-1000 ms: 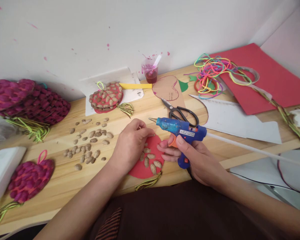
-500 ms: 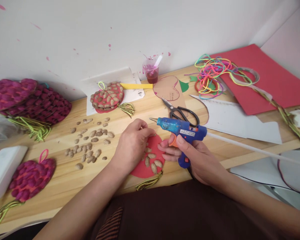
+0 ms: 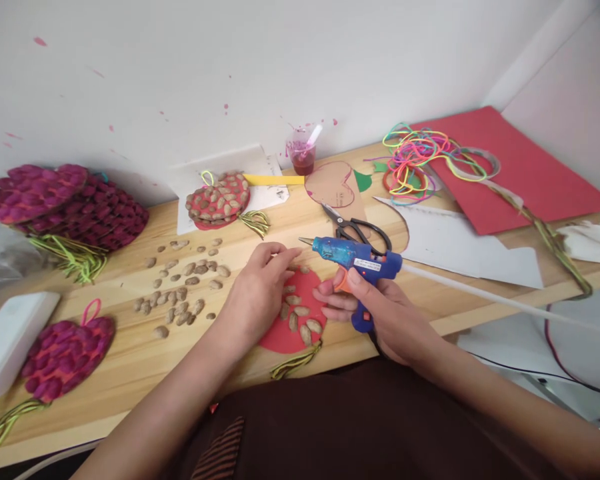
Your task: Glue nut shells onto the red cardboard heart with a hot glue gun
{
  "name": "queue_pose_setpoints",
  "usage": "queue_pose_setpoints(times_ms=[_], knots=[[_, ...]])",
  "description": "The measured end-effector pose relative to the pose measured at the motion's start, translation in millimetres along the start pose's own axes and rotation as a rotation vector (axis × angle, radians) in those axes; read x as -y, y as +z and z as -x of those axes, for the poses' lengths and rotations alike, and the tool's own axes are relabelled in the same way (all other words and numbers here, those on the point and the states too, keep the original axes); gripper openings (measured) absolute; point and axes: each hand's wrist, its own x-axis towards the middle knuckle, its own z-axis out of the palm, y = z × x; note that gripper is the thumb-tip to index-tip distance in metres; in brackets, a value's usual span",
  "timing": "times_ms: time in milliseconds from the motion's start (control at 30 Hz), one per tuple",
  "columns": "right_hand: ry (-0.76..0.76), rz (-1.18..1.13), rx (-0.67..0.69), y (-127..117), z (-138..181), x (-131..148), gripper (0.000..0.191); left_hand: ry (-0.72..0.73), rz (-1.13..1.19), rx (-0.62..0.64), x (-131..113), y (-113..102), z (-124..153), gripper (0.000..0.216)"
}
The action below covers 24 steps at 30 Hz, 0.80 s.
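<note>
My right hand (image 3: 375,300) is wrapped round a blue hot glue gun (image 3: 353,257), a finger by its orange trigger; the nozzle points left and a long white glue stick trails from its back. Beneath both hands lies a red cardboard piece (image 3: 280,337) with several peanuts (image 3: 301,311) on it and a green-black tassel (image 3: 296,361) at its lower edge. My left hand (image 3: 260,287) hovers over its left side, fingers loosely extended, nothing visible in them. Just below those fingertips, one peanut (image 3: 305,269) sits near the card's upper edge. The hand covers part of the card.
Loose peanuts (image 3: 180,297) are scattered left of the card. A purple peanut-covered ornament (image 3: 67,353), a stack of similar ones (image 3: 100,213) and a white box (image 3: 17,340) stand further left. Behind are scissors (image 3: 357,227), a cup of dye (image 3: 303,160), coloured cords (image 3: 420,157) and red sheets (image 3: 510,173).
My left fingers have parted from the card's upper edge and lifted slightly, leaving a peanut visible there. The glue gun stays in my right hand, and the view has shifted a little.
</note>
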Motion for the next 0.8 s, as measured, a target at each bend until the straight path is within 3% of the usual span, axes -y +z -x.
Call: queue_pose_setpoints(times_ms=[133, 267, 500, 800], knots=[[-0.006, 0.0, 0.007, -1, 0, -1, 0.034, 0.07, -0.149, -0.043, -2, 1, 19, 0.045], [-0.01, 0.024, -0.005, 0, 0, 0, 0.036, 0.093, -0.226, 0.018, -9, 5, 30, 0.046], [-0.005, 0.021, -0.014, 1, -1, 1, 0.039, 0.118, -0.281, 0.089, -11, 8, 29, 0.043], [-0.005, 0.009, 0.008, -3, -3, -2, 0.039, 0.145, -0.259, 0.022, -4, 15, 27, 0.041]])
